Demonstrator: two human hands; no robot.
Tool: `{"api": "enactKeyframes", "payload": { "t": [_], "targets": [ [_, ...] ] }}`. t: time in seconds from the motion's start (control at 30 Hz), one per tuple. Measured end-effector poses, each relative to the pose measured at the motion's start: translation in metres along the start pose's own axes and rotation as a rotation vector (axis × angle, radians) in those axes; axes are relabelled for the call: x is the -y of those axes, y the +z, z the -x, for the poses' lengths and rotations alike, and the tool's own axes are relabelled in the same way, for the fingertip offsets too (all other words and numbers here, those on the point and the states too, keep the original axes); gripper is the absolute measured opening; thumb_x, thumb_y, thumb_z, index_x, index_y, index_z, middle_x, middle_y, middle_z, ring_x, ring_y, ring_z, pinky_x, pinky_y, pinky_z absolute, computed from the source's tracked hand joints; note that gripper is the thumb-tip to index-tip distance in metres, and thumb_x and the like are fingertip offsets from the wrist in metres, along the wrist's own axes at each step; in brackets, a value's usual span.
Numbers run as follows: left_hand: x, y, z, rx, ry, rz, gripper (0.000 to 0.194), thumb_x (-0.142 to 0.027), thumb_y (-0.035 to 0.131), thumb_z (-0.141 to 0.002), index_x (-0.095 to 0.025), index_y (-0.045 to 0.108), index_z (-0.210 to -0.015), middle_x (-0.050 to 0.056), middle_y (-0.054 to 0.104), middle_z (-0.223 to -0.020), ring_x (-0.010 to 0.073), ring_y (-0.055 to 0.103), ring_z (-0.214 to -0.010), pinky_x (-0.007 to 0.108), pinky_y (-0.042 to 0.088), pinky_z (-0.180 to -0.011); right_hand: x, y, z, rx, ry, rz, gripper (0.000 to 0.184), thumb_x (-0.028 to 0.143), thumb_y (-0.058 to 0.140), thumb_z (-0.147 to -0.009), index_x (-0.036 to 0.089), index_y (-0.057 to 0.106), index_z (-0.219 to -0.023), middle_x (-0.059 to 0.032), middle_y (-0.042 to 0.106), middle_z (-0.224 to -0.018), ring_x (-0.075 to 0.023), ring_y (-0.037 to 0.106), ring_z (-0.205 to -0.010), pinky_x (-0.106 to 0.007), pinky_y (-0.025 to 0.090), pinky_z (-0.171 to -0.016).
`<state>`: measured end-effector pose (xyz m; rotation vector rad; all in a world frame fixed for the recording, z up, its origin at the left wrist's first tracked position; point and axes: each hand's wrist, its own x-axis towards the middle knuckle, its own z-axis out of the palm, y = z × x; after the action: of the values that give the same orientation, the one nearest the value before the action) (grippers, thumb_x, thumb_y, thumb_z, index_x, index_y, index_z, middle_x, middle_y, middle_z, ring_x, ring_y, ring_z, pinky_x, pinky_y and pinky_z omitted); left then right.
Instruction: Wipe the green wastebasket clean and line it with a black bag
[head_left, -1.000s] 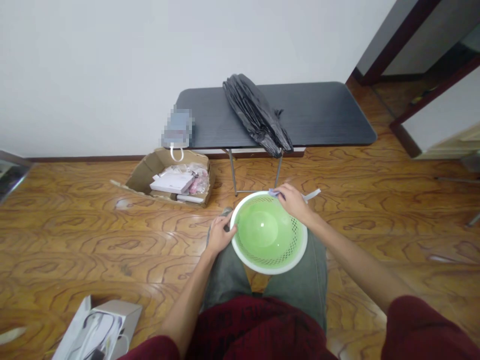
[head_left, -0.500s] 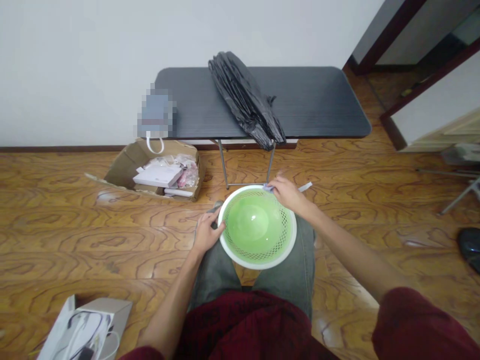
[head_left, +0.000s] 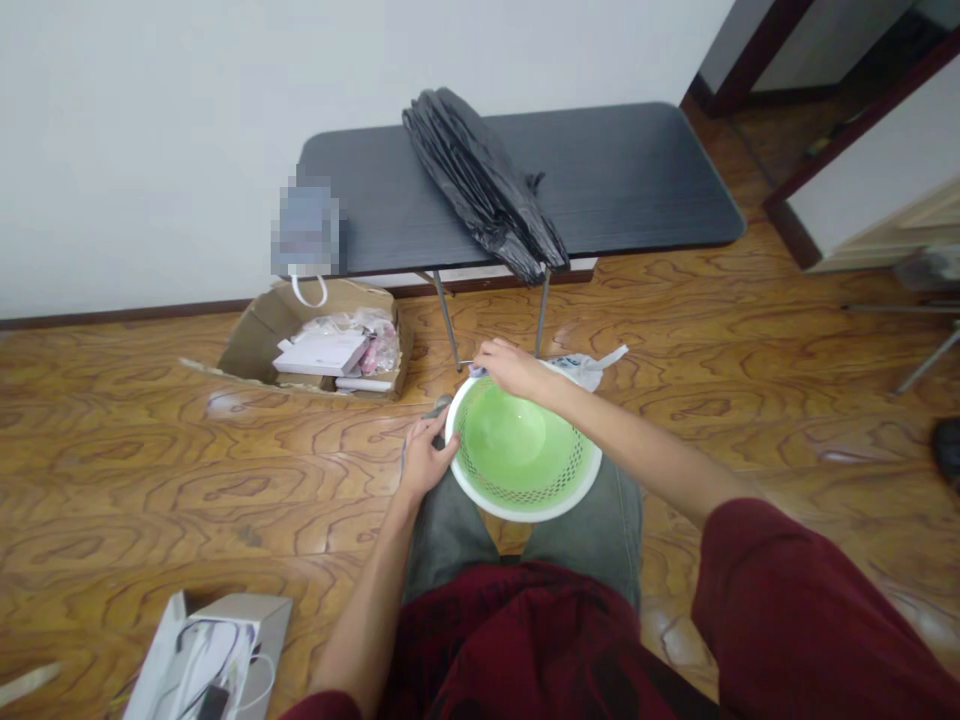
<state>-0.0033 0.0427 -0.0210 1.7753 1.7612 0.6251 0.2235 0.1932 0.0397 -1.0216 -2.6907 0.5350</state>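
A green colander basket with a white rim (head_left: 517,455) rests on my thighs, its open top facing me. My left hand (head_left: 429,458) grips the left side of the rim, thumb over the inner edge and fingers outside. At the far rim, my right hand (head_left: 514,368) is closed on a small pale lilac cloth (head_left: 478,371), pressed against the edge. Most of the cloth is hidden under the fingers. Just beyond the rim, right of that hand, a whitish plastic bag (head_left: 589,370) shows partly.
A dark folding table (head_left: 615,180) stands ahead against the wall, with a black plastic bag (head_left: 480,185) on it. At its left is a blurred item with a white handle (head_left: 309,290). A cardboard box (head_left: 255,335) and a white box with cables (head_left: 217,660) sit on the wooden floor.
My right hand has slid left along the far rim with the cloth, uncovering more of the whitish bag. My left hand keeps its grip. The view has shifted slightly.
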Motion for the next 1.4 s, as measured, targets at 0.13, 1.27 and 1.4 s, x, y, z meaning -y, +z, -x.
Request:
{"api": "enactKeyframes", "payload": {
  "t": [0.13,1.27,1.4],
  "targets": [
    [0.000,0.001,0.000,-0.009,-0.010,0.019,0.054,-0.041,0.059,-0.090,-0.025,0.065,-0.142,0.002,0.067,-0.088,0.0227,0.059,-0.094,0.042,0.043,-0.103,-0.039,-0.023,0.041,-0.017,0.230,-0.027,0.035,0.005,0.049,-0.093,0.013,0.075,-0.113,-0.0106,0.069,-0.110,-0.0195,0.058,-0.104,-0.028,0.043,-0.096],
    [-0.002,0.007,0.004,-0.072,-0.009,0.040,0.056,-0.040,0.061,-0.088,-0.028,0.064,-0.143,0.003,0.068,-0.094,0.0248,0.061,-0.104,0.041,0.040,-0.110,0.151,0.032,0.174,0.411,0.607,-0.019,0.033,0.004,0.046,-0.094,0.011,0.076,-0.108,-0.0162,0.069,-0.110,-0.0240,0.062,-0.107,-0.031,0.045,-0.097],
    [-0.003,0.009,0.004,-0.075,-0.006,0.047,0.056,-0.039,0.063,-0.088,-0.029,0.064,-0.143,0.002,0.067,-0.092,0.0242,0.061,-0.102,0.041,0.040,-0.111,0.150,0.035,0.163,0.377,0.518,-0.132,0.033,0.006,0.047,-0.095,0.013,0.075,-0.112,-0.0123,0.071,-0.108,-0.0187,0.064,-0.104,-0.025,0.044,-0.095]
  ]
}}
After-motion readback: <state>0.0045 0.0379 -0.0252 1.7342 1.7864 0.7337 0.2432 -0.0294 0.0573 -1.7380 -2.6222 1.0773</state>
